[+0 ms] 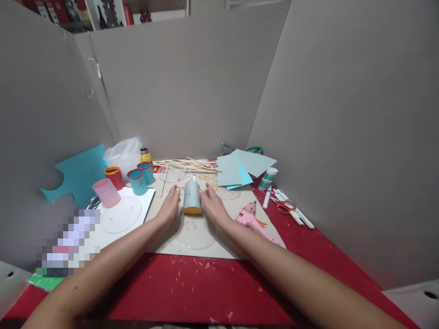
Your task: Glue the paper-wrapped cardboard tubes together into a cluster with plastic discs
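Observation:
A small cup wrapped in light blue paper with a yellow rim (192, 197) lies on its side on a grey board (161, 246), pointing away from me. My left hand (169, 205) rests beside its left side, fingers stretched flat. My right hand (213, 205) lies along its right side, fingers also stretched out and touching or nearly touching the cup. Under the hands sits a clear plastic disc (195, 235). A purple-tipped marker (194, 176) sticks up just behind the cup.
At the left stand pink (106, 192), red (114, 177) and two blue-wrapped cups (137, 181). Wooden sticks (187, 164) lie at the back. Blue paper sheets (245, 167), a glue bottle (268, 178), red scissors (285, 206), markers and a pink glue gun (254, 220) are to the right. Grey cardboard walls surround the red table.

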Action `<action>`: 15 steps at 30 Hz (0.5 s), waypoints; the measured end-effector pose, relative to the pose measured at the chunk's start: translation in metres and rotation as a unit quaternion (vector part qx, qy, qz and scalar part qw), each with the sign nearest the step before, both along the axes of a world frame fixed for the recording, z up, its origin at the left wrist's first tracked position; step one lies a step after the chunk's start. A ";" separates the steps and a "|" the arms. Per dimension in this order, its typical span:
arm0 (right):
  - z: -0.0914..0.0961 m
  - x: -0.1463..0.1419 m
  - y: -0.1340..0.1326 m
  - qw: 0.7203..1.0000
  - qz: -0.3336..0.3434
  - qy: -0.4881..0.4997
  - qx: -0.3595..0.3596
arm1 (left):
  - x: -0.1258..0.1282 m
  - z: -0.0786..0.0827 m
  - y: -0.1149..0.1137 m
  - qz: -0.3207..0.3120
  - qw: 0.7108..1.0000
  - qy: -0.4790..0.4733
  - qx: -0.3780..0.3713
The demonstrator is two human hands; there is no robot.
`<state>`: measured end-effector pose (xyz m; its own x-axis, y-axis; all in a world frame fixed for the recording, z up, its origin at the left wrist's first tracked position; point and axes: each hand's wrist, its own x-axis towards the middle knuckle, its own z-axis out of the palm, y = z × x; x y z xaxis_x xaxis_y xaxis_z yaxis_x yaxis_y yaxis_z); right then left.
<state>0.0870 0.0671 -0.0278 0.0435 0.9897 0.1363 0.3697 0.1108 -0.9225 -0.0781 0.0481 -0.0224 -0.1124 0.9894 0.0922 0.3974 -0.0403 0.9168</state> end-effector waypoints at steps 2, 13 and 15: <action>-0.009 0.016 -0.010 1.000 0.010 -0.007 -0.018 | -0.015 0.007 -0.009 0.000 0.999 0.050 -0.015; -0.023 0.033 -0.049 0.990 0.084 -0.106 -0.049 | -0.032 0.013 -0.032 -0.063 0.942 0.306 -0.119; -0.019 0.031 -0.052 0.985 0.096 -0.135 -0.042 | -0.029 0.013 -0.032 -0.072 0.933 0.328 -0.126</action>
<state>0.1183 0.0154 -0.0465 -0.1720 0.9845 0.0355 0.5832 0.1308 -0.8017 -0.1072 0.0157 -0.0093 0.0224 0.9894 -0.1436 0.8839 0.0475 0.4653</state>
